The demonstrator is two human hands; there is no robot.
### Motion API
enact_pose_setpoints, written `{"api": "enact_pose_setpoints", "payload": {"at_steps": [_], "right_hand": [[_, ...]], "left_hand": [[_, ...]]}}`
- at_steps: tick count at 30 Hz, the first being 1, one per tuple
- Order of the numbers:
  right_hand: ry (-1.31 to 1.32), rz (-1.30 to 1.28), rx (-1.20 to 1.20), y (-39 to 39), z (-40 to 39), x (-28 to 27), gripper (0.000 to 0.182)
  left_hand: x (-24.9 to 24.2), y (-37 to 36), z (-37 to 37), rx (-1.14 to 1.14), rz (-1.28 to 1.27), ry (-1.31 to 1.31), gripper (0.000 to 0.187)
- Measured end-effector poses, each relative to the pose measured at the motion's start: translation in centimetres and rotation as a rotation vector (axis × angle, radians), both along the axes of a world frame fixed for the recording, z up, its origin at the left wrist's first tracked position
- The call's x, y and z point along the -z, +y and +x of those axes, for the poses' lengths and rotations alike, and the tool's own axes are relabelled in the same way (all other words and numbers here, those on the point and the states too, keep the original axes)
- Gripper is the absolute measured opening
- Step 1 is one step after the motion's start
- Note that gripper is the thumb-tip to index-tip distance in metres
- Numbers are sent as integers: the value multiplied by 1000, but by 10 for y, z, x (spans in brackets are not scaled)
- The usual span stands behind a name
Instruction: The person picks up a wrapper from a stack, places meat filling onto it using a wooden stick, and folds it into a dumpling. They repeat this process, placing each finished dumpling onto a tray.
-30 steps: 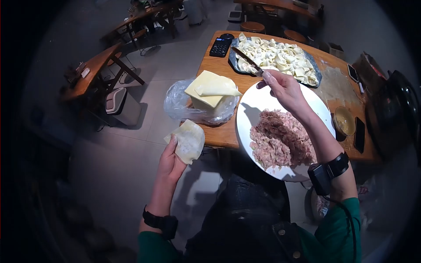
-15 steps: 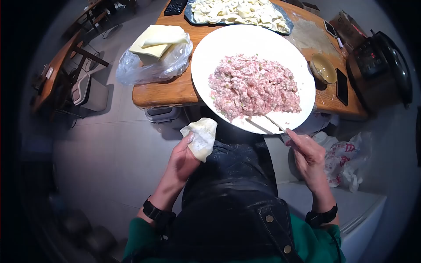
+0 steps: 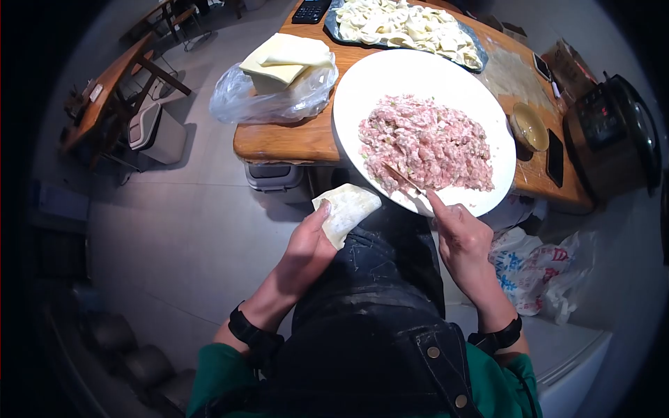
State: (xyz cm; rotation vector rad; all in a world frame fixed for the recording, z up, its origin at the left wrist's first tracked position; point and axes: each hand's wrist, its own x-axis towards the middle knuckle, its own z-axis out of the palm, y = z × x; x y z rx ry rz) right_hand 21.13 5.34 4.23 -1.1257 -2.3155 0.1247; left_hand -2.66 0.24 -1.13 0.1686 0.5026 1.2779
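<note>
A single pale wonton wrapper lies across the fingers of my left hand, pinned by the thumb, in front of the table edge. My right hand grips a thin stick-like filling spatula, its tip in the near left part of the pink minced meat. The meat is heaped on a large white plate that overhangs the table's near edge. Left of the plate, a stack of wrappers sits on a clear plastic bag.
A tray of folded wontons stands behind the plate. To the right are a small bowl, a phone and a dark electric cooker. Plastic bags hang low at right. A lidded bin is under the table.
My right hand has moved left along the plate's near rim, bringing the spatula tip into the meat. The wrapper in my left hand has shifted right and tilted. The whole view has shifted slightly.
</note>
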Motion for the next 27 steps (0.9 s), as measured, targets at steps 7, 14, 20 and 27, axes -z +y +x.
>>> {"api": "enact_pose_setpoints", "payload": {"at_steps": [7, 14, 20, 27], "right_hand": [[-96, 25, -9, 1, -7, 0, 51], [-93, 24, -46, -3, -8, 6, 52], [-50, 31, -87, -12, -11, 21, 58], [-38, -28, -146, -27, 2, 22, 57]], "left_hand": [[-7, 18, 10, 17, -40, 62, 47], [-19, 25, 14, 24, -53, 56, 46], [-23, 25, 17, 3, -52, 13, 44], [-14, 15, 8, -8, -19, -39, 44]]}}
